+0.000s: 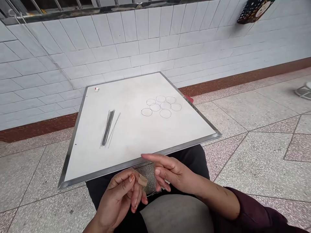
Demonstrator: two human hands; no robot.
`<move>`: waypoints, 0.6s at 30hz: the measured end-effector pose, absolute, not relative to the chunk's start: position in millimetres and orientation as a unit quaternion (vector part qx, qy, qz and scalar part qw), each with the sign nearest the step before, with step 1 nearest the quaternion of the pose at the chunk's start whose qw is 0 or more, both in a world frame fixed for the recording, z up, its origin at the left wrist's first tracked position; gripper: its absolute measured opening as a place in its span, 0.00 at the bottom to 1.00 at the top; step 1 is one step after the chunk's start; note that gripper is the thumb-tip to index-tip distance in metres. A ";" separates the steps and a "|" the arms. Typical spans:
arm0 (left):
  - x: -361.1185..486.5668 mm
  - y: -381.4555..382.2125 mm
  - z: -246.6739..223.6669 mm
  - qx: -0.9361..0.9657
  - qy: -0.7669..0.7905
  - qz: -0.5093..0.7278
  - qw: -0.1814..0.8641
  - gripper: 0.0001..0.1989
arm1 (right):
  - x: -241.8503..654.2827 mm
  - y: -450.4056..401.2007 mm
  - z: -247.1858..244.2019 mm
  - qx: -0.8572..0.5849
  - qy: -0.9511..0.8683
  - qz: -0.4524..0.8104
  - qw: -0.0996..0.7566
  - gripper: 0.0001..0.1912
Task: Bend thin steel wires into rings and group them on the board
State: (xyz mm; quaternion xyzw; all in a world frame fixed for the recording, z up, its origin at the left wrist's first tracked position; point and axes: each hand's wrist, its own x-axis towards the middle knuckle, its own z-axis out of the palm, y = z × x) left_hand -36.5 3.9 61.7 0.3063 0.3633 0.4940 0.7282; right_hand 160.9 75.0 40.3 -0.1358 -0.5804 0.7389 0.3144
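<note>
Low in the head view, in front of the board's near edge, my left hand (pixel 123 191) is closed, its thumb pinched against the index finger. A tan wrap (pixel 142 180) covers one of its fingers. My right hand (pixel 172 173) points its index finger over the board's edge while the thumb and other fingers curl in. A short stretch of thin wire (pixel 152 194) shows between the hands; its ends are hidden. On the white board (pixel 131 129) lie a bundle of straight dark wires (pixel 107 129), with a few apart from it, and several thin wire rings (pixel 165 113).
The metal-edged board rests by my lap against a white tiled wall (pixel 126 51). A small red and white object (pixel 97 89) sits at its far left corner. Speckled floor (pixel 233 181) surrounds it. Something red (pixel 189 98) shows behind the right edge.
</note>
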 end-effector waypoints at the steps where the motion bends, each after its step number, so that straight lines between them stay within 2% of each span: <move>1: -36.7 2.9 62.0 0.308 0.365 0.489 0.730 0.14 | 160.6 74.9 40.2 -0.133 -0.585 0.735 0.314 0.23; 8: -36.5 -0.1 72.0 0.297 0.384 0.452 0.749 0.10 | 160.3 74.2 40.0 -0.135 -0.649 0.673 0.327 0.17; 18: -47.3 3.3 79.2 0.309 0.421 0.367 0.770 0.11 | 159.4 72.6 45.2 -0.161 -0.768 0.523 0.332 0.19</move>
